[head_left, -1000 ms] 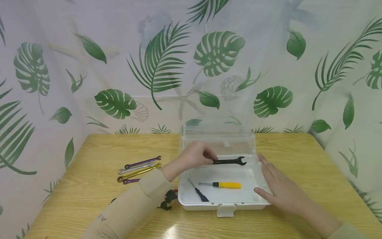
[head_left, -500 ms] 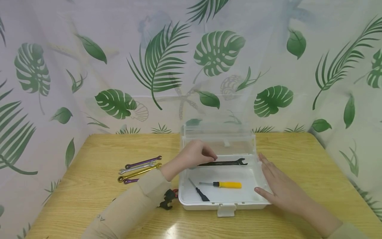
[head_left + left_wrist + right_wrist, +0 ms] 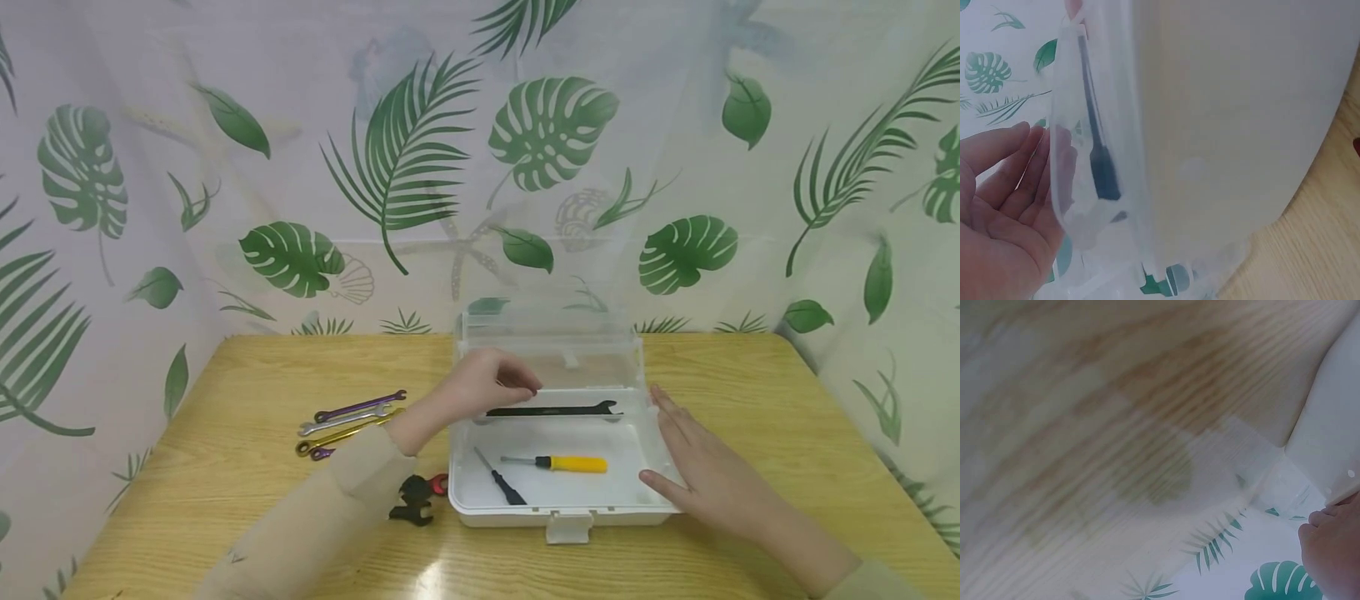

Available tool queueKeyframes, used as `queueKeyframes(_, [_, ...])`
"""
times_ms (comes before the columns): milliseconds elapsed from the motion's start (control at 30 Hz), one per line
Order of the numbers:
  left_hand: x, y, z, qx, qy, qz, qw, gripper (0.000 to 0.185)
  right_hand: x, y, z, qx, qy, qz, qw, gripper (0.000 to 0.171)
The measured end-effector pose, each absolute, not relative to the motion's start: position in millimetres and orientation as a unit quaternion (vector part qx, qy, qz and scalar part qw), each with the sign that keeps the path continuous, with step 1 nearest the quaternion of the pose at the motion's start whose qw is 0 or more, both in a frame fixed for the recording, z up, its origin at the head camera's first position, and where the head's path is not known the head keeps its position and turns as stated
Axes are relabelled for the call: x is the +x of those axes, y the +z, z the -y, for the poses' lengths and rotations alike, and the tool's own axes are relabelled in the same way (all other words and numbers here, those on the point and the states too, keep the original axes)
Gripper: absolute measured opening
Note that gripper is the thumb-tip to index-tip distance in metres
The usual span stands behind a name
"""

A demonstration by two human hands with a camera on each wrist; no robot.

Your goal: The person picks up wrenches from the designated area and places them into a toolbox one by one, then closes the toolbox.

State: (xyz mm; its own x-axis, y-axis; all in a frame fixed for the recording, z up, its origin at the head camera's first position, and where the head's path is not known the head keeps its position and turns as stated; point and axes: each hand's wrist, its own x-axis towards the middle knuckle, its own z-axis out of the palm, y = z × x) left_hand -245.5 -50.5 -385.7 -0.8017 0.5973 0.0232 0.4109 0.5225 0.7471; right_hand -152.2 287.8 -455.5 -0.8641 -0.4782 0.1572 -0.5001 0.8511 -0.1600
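A black wrench (image 3: 555, 410) lies along the back of the open clear plastic box (image 3: 562, 518), and nothing grips it. My left hand (image 3: 517, 390) hovers just over the wrench's left end with loosely curled, empty fingers. The left wrist view shows that hand's palm (image 3: 1004, 206) relaxed beside the box wall (image 3: 1222, 125), with the wrench (image 3: 1100, 169) seen through it. My right hand (image 3: 697, 467) rests flat and open against the box's right side. Inside the box also lie a yellow-handled screwdriver (image 3: 573, 464) and a small black screwdriver (image 3: 501, 487).
Several purple, silver and gold wrenches (image 3: 352, 421) lie on the wooden table left of the box. A black and red tool (image 3: 416, 498) sits by the box's front left corner. The clear lid (image 3: 551, 346) stands up behind. Leaf-print curtains surround the table.
The left hand lowered the black wrench into the box and let go of it; the wrench now lies flat. The left forearm drew back slightly. The right hand stayed put.
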Motion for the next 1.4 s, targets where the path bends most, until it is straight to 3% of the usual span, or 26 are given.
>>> queueKeyframes(833, [-244,-381,135,0.220,0.452,-0.862,0.064,0.019,-152,-454,-287,0.247,0.099,0.963,0.048,0.094])
queueKeyframes(1400, [-236,-389,190,0.121,0.452,-0.881,0.068,0.024,-152,-455,-288,0.247,0.102,0.962,0.047,0.094])
